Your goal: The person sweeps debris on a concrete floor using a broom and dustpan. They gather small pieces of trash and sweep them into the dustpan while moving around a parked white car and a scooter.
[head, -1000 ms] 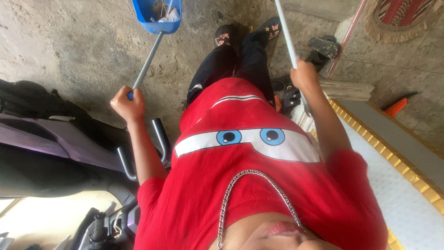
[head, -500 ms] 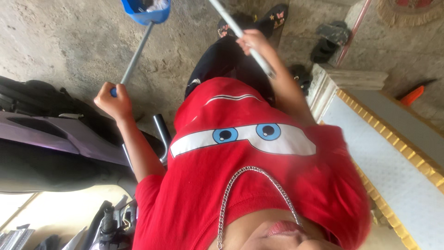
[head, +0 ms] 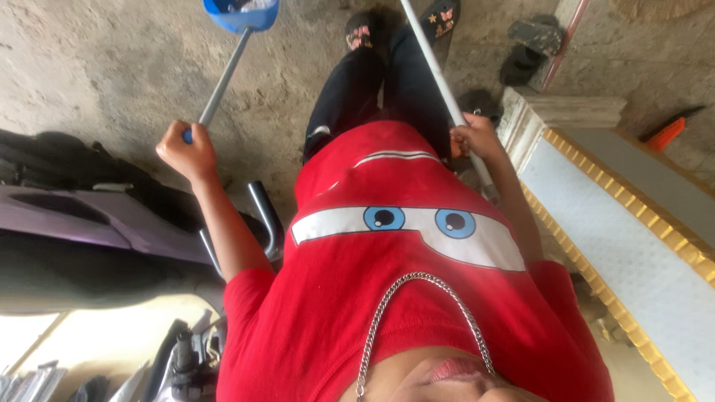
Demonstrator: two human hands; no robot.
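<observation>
The left hand (head: 188, 152) grips the grey handle end of the blue dustpan (head: 240, 13), which sits ahead on the concrete floor (head: 97, 67), while the right hand (head: 471, 138) clasps a white pole (head: 432, 63) beside the dustpan.

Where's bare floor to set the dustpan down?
Bare concrete floor lies left of the blue dustpan, beyond the parked scooter. Crowded on the other side: loose sandals by the raised tiled step.
</observation>
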